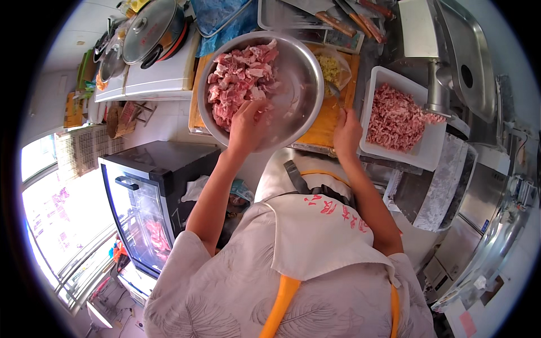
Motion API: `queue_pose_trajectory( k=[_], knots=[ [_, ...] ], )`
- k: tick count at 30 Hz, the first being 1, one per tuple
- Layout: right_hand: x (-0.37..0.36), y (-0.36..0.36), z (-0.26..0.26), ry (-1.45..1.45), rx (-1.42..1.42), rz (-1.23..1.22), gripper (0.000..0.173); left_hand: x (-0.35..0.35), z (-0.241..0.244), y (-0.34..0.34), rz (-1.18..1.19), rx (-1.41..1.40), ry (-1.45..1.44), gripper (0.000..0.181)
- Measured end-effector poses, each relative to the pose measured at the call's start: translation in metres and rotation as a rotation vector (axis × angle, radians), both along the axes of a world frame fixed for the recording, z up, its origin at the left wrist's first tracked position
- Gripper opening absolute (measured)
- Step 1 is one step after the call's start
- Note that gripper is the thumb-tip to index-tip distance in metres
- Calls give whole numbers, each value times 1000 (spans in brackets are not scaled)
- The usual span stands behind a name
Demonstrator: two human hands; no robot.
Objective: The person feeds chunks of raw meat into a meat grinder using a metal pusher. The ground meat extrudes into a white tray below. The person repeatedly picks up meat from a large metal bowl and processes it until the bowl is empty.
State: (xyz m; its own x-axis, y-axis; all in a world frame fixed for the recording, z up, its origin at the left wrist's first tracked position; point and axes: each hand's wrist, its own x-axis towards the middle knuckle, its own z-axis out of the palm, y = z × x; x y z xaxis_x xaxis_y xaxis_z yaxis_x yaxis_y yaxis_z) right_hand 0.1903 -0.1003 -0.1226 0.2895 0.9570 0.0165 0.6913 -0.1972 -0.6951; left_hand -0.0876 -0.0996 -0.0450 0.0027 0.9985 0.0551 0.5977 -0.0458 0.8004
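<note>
My left hand [248, 126] reaches over the near rim of a large stainless steel bowl [302, 72]. Its fingers touch the raw meat pieces [243, 76] heaped along the bowl's left side; blur hides whether they grip any. On the bowl's right, my right hand [348, 133] is closed around the handle of a metal spoon [334, 90]. The spoon's head rests at the edge of a clear plastic bag [343, 72] holding chopped yellowish stuff [329, 67]. Both bowl and bag stand on a wooden cutting board [325, 122].
Right of the board, a white plastic tub [427, 154] holds minced meat [393, 118] below the outlet of a meat grinder [437, 91]. Wooden-handled knives [338, 23] lie behind on a metal tray [279, 19]. A glass-door cabinet [139, 203] stands at lower left.
</note>
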Motion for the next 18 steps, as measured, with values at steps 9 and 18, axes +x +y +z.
queue_pose_trajectory(
  k=[9,18],
  knots=[
    [-6,-13,-38,-232,-100,193,32,-28,5,-27,240,195,100,23],
    [3,10,-18,-268,-312,263,27,-25,-13,-33,273,308,85,29]
  ],
)
